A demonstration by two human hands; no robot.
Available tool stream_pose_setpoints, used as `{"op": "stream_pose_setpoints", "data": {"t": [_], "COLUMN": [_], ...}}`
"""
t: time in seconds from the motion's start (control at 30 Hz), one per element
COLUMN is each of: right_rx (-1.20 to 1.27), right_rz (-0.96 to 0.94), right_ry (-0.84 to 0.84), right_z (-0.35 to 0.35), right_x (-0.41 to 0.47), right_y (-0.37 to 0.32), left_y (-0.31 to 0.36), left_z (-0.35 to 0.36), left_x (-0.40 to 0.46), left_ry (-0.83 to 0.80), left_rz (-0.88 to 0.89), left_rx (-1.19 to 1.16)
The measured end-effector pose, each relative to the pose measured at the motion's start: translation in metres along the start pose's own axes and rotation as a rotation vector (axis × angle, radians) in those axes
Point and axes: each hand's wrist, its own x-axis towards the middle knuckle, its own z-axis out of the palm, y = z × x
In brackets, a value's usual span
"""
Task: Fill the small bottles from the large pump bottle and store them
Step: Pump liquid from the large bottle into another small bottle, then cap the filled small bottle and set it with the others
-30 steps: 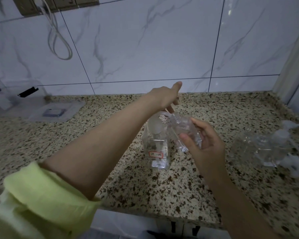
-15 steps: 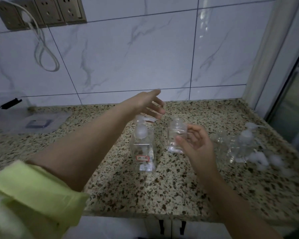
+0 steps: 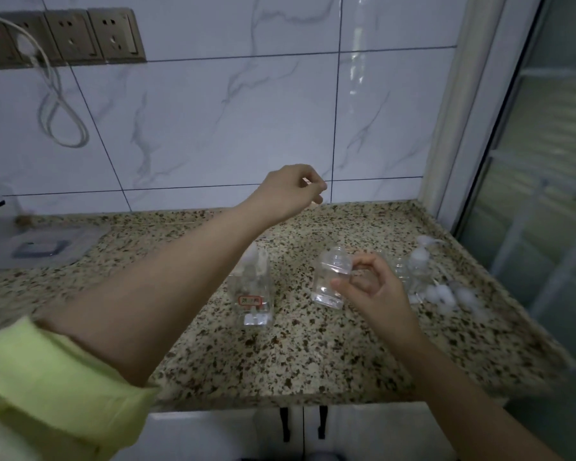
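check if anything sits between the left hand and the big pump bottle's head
Nothing visible does. The left hand is raised above and behind the pump bottle, with only open air between them; the small bottle stands off to the right.

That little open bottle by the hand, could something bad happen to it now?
Maybe. The small bottle has no cap on and the right hand only touches it with thumb and fingertip, so a bump could tip it and spill what is inside. The left hand is lifted above the pump bottle, and that arm crosses right in front of it, so pulling the arm back might knock it over. The other clear bottles are hard to see against the speckled counter.
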Motion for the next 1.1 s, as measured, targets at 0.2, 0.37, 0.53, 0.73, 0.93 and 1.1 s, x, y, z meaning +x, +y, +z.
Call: {"op": "stream_pose_setpoints", "data": {"t": [0.2, 0.37, 0.53, 0.73, 0.93, 1.1], "right_rx": [-0.032, -0.086, -0.143, -0.194, -0.313, -0.312], "right_rz": [0.014, 0.039, 0.025, -0.005, -0.02, -0.09], "right_ry": [0.036, 0.079, 0.182, 0.269, 0.243, 0.366], "right_z": [-0.014, -0.025, -0.03, -0.033, -0.041, -0.067], "right_x": [-0.024, -0.042, -0.047, -0.044, -0.041, -0.047], "right_y": [0.008, 0.023, 0.042, 0.047, 0.047, 0.041], "left_y": [0.013, -0.005, -0.041, -0.07, -0.079, -0.075], "left_z": [0.024, 0.059, 0.101, 0.142, 0.171, 0.185], "left_x": [-0.034, -0.06, -0.085, -0.103, -0.112, -0.109], "left_ry": [0.1, 0.046, 0.004, -0.071, -0.036, 0.055], "left_rz": [0.145, 0.182, 0.106, 0.036, 0.025, 0.047], "left_rx": [-0.04, -0.059, -0.06, -0.108, -0.126, -0.098]}}
